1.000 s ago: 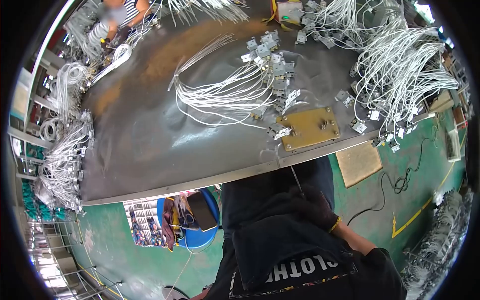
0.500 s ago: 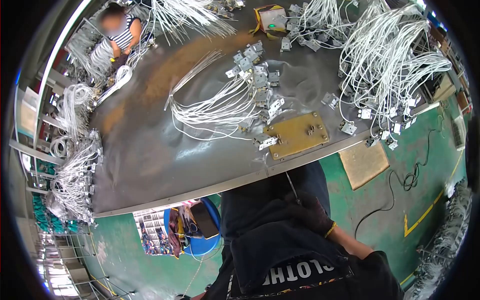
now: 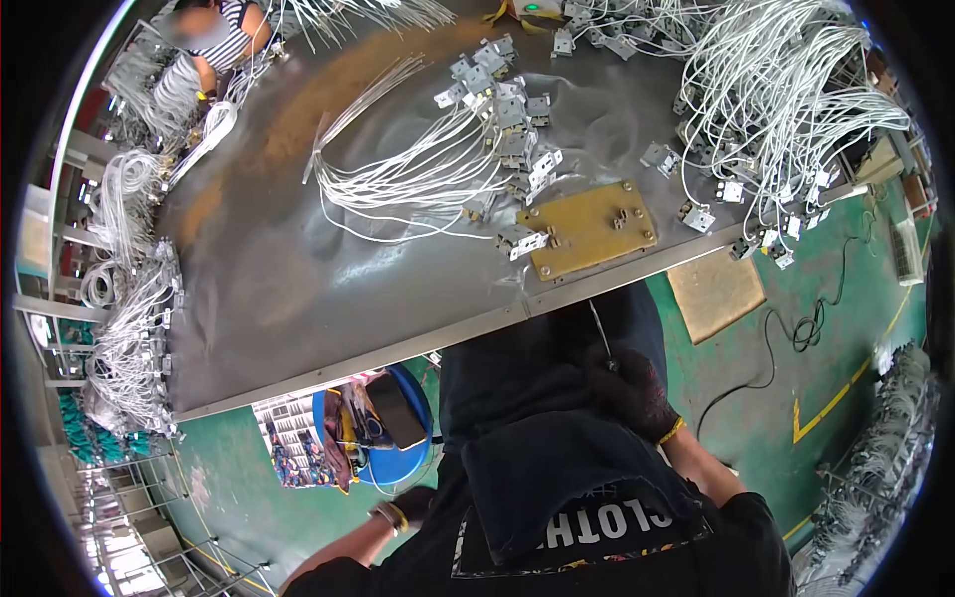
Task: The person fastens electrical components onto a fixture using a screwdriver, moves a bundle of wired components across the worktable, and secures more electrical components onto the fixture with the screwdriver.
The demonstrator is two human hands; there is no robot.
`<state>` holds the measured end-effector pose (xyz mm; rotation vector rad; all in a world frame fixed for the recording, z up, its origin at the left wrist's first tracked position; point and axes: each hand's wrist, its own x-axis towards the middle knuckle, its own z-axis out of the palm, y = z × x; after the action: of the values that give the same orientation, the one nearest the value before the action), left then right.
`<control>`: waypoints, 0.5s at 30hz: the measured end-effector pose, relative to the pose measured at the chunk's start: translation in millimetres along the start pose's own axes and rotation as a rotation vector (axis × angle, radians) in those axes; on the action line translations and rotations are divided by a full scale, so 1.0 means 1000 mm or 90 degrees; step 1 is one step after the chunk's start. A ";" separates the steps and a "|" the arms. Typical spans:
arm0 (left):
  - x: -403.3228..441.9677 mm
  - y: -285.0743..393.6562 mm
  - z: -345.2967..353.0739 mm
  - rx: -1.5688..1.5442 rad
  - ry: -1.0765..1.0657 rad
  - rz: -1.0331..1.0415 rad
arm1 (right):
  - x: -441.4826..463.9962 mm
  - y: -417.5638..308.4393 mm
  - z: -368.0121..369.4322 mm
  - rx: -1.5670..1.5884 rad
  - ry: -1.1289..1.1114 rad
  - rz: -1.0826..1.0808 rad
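Note:
My right hand (image 3: pixel 637 396), in a dark glove, is closed round a thin metal-shafted tool (image 3: pixel 600 330) over my lap, below the table edge. My left hand (image 3: pixel 415 505), also in a dark glove, is low beside my body; its fingers are hidden. On the metal table (image 3: pixel 298 318) lies a bundle of white cables (image 3: pixel 398 194) with grey metal connectors (image 3: pixel 510 109) at its right end. One connector (image 3: pixel 521 241) rests at the left side of a brass-coloured plate (image 3: pixel 589 234) with small fittings.
White cables (image 3: pixel 786 109) with connectors heap at the right. Another person (image 3: pixel 231 40) stands at the far left beside more cables (image 3: pixel 129 348). A blue stool (image 3: pixel 403 458) holding items stands below the table. Cardboard (image 3: pixel 714 297) and a black cable (image 3: pixel 796 333) lie on the floor.
My left hand and forearm have come into view at the bottom. My right hand still grips the tool and has moved up slightly in view. The camera view has shifted.

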<state>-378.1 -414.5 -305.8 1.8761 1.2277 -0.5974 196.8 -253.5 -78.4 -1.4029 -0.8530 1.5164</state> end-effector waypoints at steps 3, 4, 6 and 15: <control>-0.001 0.174 -0.274 0.098 -0.084 0.101 | 0.008 0.005 0.002 0.063 -0.017 0.031; 0.011 0.167 -0.288 0.074 0.060 0.177 | 0.012 0.003 0.005 0.060 -0.015 0.031; 0.025 0.227 -0.370 0.167 0.102 0.149 | 0.022 -0.005 0.010 -0.077 -0.009 -0.057; 0.182 0.281 -0.492 0.184 0.732 0.314 | 0.040 -0.044 0.023 -0.115 -0.063 -0.045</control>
<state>-65.3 26.6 -57.5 2.7582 1.2454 0.7309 180.9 -198.1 -51.1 -1.4189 -1.1120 1.4956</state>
